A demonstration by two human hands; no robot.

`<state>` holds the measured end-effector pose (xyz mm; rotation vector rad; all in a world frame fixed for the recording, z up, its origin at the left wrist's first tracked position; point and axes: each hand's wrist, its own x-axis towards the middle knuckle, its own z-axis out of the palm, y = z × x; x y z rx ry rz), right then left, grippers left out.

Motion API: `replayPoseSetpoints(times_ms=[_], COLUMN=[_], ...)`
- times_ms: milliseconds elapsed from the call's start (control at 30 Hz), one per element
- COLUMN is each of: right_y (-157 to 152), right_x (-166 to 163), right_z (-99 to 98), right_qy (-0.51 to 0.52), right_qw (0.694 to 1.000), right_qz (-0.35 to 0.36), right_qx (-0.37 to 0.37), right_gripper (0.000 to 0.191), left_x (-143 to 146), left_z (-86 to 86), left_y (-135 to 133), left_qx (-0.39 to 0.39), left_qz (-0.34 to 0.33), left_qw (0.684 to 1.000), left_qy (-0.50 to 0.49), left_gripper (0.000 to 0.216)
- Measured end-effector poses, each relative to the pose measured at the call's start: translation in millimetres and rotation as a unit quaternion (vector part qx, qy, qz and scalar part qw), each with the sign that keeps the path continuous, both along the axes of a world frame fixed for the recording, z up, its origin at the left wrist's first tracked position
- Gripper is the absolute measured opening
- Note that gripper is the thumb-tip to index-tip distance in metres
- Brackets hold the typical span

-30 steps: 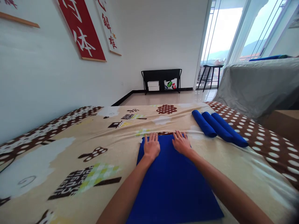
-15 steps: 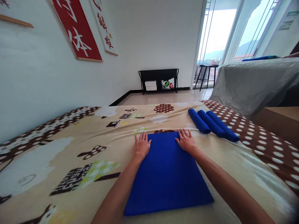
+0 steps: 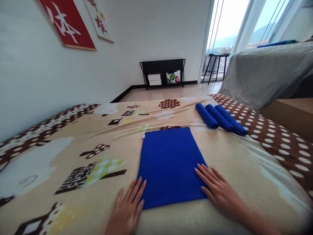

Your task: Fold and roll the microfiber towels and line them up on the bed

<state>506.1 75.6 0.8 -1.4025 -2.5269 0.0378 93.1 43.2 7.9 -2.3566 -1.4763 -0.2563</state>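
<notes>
A blue cloth [image 3: 171, 163] lies flat on the patterned blanket, with a small white tag at its far left corner. My left hand [image 3: 128, 205] rests at its near left corner, fingers spread and fingertips on the edge. On the near right side, my right hand [image 3: 217, 187] lies flat with its fingertips over the cloth's edge. Neither hand grips anything. Farther off to the right, three rolled blue cloths [image 3: 220, 119] lie side by side on the blanket.
The beige blanket [image 3: 93, 179] with brown dotted borders covers the surface. A cardboard box [image 3: 290, 111] and a furniture piece under a plastic sheet [image 3: 266, 71] stand at the right. Beyond are a black rack [image 3: 162, 68] and a dark stool [image 3: 217, 65] by the window.
Both hands have slid from the far corners of the cloth back to its near end. The view has tilted down slightly. The three rolls stay in place on the blanket.
</notes>
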Motion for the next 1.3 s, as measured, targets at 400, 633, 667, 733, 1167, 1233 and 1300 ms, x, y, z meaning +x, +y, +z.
replayPoseSetpoints(times_ms=[400,633,667,733,1167,1233,1300], right_y=[-21,-35,-34,-32,-18,-20,-24], right_x=[-87,35,40,41,51,55,57], right_z=[8.8,10.3,9.6,7.3,-2.3,5.8,13.9], right_qy=[0.072,0.049,0.045,0.030,0.021,0.029,0.041], right_qw=[0.997,0.993,0.994,0.995,0.982,0.982,0.984], right_qz=[0.021,0.105,0.099,0.089,0.120,0.123,0.126], right_qx=[-0.006,-0.007,0.007,0.041,0.147,0.138,0.117], right_gripper=[0.059,0.059,0.060,0.060,0.042,0.039,0.035], left_x=[113,-1,-9,-15,-30,-29,-28], left_z=[12.0,9.9,10.3,11.5,15.6,18.9,21.9], left_y=[22,-19,-22,-22,-14,-18,-21], left_qx=[-0.064,-0.055,-0.049,-0.028,0.000,-0.018,-0.038], left_qz=[-0.032,-0.131,-0.133,-0.129,-0.144,-0.145,-0.145], left_qw=[0.996,0.989,0.989,0.989,0.981,0.977,0.970], left_qy=[-0.052,-0.030,-0.043,-0.070,-0.132,-0.155,-0.191], left_gripper=[0.060,0.065,0.063,0.060,0.043,0.043,0.039])
